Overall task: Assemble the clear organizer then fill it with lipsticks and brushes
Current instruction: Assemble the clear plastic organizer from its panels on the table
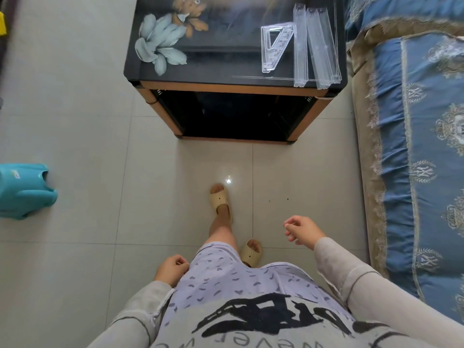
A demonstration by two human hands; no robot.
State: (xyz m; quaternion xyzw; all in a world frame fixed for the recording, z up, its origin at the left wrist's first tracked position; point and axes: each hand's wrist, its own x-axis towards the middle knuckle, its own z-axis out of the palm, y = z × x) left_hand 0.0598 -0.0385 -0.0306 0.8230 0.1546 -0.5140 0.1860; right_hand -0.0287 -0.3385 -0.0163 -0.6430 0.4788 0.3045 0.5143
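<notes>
Hands (302, 231) empty, loosely curled; clear organizer parts (301, 49) on table (175, 69)

On the table (226, 84), trays (316, 47) lie at the right with a bracket (273, 46) just left of them, and a sofa (421, 151) stands right of the table.

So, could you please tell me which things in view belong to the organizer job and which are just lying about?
For the job: clear triangular end pieces, clear long trays, both on the black table. No lipsticks or brushes in view.
Lying about: teal plastic container on the floor, blue bedspread.
</notes>
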